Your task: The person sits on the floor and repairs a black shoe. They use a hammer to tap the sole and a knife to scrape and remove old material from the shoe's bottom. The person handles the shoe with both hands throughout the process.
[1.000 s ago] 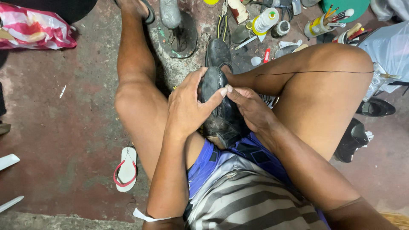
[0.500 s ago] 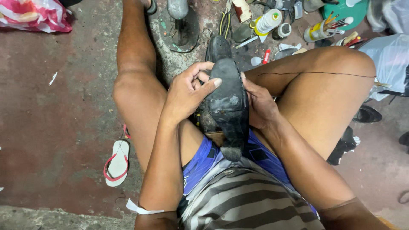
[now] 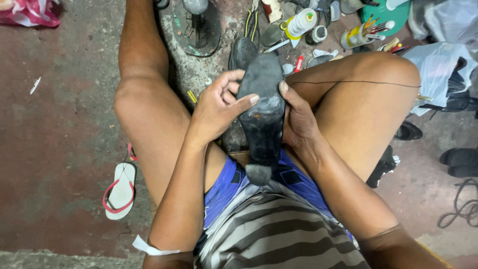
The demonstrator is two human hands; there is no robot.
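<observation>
A black heeled shoe [image 3: 262, 117] lies sole-up between my knees, its heel toward my lap. My left hand [image 3: 216, 107] grips its left edge, thumb laid across the sole. My right hand [image 3: 297, 117] clasps the right edge, thumb on the sole's rim. A thin dark thread [image 3: 358, 82] stretches taut from the shoe across my right thigh toward the right. A second black shoe [image 3: 242, 51] lies on the ground just beyond the held one.
A metal shoe last stand [image 3: 195, 27] stands ahead on the floor. Thread spool [image 3: 301, 22], a tin of tools [image 3: 359, 35] and small items clutter the top. A white flip-flop with red straps [image 3: 120, 190] lies left. Black shoes [image 3: 460, 162] and plastic bags [image 3: 438, 69] sit right.
The shoe has been turned over and raised, so its whole sole now faces up. Both hands shifted to hold its sides.
</observation>
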